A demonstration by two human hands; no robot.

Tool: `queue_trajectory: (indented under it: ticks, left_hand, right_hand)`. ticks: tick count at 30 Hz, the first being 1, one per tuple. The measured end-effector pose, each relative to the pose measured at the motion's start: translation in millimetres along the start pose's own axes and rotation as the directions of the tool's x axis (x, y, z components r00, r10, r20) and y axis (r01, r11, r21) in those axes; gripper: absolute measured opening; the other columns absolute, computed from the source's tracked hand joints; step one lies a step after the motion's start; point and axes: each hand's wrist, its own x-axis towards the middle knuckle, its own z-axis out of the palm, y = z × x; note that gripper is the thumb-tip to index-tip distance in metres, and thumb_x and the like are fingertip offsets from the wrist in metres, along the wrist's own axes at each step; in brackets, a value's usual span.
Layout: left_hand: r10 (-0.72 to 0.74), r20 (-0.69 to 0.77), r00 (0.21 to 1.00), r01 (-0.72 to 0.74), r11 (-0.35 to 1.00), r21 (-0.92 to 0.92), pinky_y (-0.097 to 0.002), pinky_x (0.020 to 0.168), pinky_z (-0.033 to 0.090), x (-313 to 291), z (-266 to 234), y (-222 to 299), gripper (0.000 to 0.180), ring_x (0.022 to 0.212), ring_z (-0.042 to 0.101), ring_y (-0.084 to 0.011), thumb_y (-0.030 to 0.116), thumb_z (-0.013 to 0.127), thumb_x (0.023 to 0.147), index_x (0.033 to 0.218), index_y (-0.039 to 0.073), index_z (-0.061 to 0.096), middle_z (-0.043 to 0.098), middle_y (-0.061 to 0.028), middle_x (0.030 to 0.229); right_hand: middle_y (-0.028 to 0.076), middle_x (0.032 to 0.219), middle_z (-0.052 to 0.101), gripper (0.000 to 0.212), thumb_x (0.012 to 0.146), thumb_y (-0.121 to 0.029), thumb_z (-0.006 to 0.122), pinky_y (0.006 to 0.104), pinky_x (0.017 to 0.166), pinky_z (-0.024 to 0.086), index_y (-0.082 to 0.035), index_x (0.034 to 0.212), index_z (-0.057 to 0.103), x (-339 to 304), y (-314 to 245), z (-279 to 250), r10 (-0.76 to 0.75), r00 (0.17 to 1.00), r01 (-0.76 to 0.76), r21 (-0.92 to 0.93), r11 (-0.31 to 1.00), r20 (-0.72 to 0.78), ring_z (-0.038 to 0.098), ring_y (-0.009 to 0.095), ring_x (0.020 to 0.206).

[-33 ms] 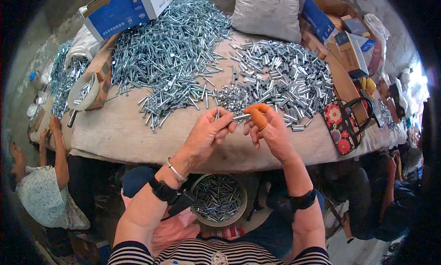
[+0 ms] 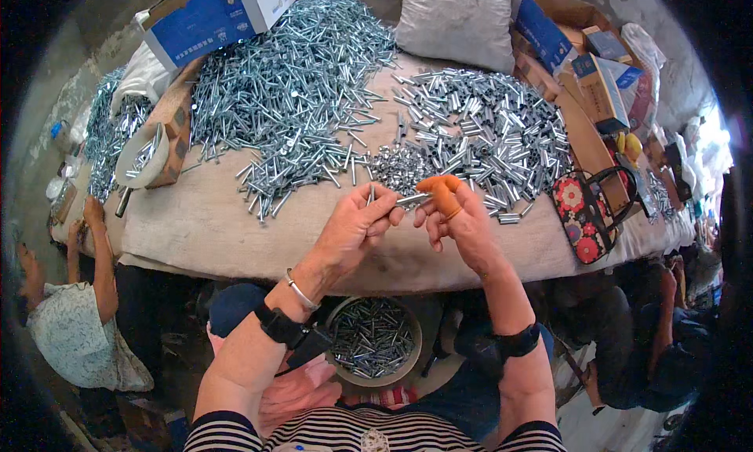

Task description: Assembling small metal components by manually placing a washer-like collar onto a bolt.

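My left hand [image 2: 359,219] pinches a short silvery metal rod [image 2: 411,199], which may be a bolt with a sleeve on it. The rod points sideways toward my right hand [image 2: 455,217], whose thumb and orange-covered forefinger meet its far end. Another thin metal piece [image 2: 372,193] stands up from between my left fingers. Just beyond my hands lies a heap of small nuts or cones [image 2: 398,163]. Loose bolts [image 2: 290,99] are piled to the left, and metal sleeves [image 2: 502,123] spread to the right. Exactly how the rod's parts fit together is too small to tell.
Below the table edge, a round tub [image 2: 416,346] between my knees holds metal pieces. A flowered handbag [image 2: 579,217] and cardboard boxes [image 2: 600,91] are at right. A white sack [image 2: 455,25] stands behind. Another person's arm [image 2: 102,256] reaches in at far left.
My right forefinger and the fingers below it have shifted very slightly at the rod's end. My left hand stays in place.
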Motion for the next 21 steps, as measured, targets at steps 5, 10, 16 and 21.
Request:
queue_trajectory:
  ticks: [5, 10, 16, 21]
  left_hand:
    - [0.014, -0.036, 0.999, -0.013, 1.0, 0.015, -0.0132, 0.04, 0.026, 1, -1, -1, 0.015, 0.048, 0.034, 0.0012, 0.024, 0.058, 0.096, 0.097, 0.01, 0.052, 0.056, 0.0016, 0.077]
    - [0.002, -0.034, 0.999, 0.0, 0.998, 0.058, -0.0132, 0.04, 0.025, -1, 2, -1, 0.015, 0.048, 0.034, 0.0014, 0.024, 0.058, 0.095, 0.097, 0.01, 0.052, 0.055, 0.0008, 0.076]
    - [0.019, 0.005, 1.0, -0.019, 0.999, 0.027, -0.0127, 0.039, 0.024, -1, 3, 0, 0.015, 0.048, 0.035, 0.0016, 0.023, 0.059, 0.095, 0.097, 0.01, 0.053, 0.056, 0.0001, 0.076]
    - [0.04, -0.031, 0.999, -0.038, 0.999, 0.038, -0.0128, 0.039, 0.024, -1, 1, -1, 0.015, 0.048, 0.034, 0.0011, 0.022, 0.059, 0.095, 0.098, 0.009, 0.053, 0.056, -0.0006, 0.077]
  right_hand:
    - [0.012, 0.086, 0.062, 0.028, 0.098, -0.02, 0.05, 0.0202, 0.052, 0.046, 0.0, 0.117, 0.047, 1, 0, 3, -0.057, 0.996, 0.064, 0.096, 0.993, -0.069, 0.055, 0.009, 0.062]
    - [0.006, 0.074, 0.062, 0.019, 0.096, -0.019, 0.055, 0.0219, 0.047, 0.043, -0.001, 0.101, 0.055, 1, 2, -2, -0.027, 0.992, 0.001, -0.208, 0.978, -0.123, 0.053, 0.008, 0.055]
    - [0.002, 0.063, 0.059, 0.02, 0.096, -0.023, 0.055, 0.0211, 0.041, 0.037, -0.003, 0.096, 0.058, 1, 4, 6, -0.286, 0.938, 0.212, -0.33, 0.92, -0.194, 0.049, 0.006, 0.047]
    - [0.004, 0.067, 0.061, 0.019, 0.096, -0.02, 0.055, 0.0215, 0.044, 0.041, -0.002, 0.1, 0.059, 4, -1, 5, -0.074, 0.985, 0.037, -0.229, 0.973, -0.156, 0.052, 0.007, 0.052]
